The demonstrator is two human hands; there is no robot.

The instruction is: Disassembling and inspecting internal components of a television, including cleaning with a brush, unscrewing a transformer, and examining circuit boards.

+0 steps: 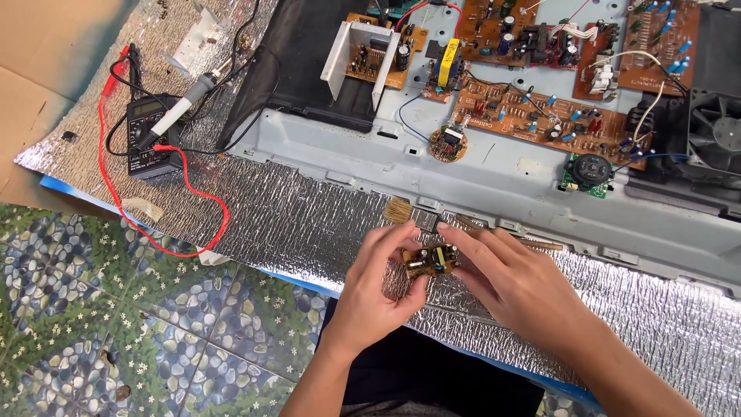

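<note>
Just below the paintbrush, on the foil sheet: small circuit board, both hands gripping it, left hand pinching its near edge, right hand closing fingers over its far side. Multimeter lying well left of the paintbrush.

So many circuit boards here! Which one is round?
The small round board at the grey chassis's front edge, on a blue wire. The other boards are rectangular, including the little one held in both hands.
</note>
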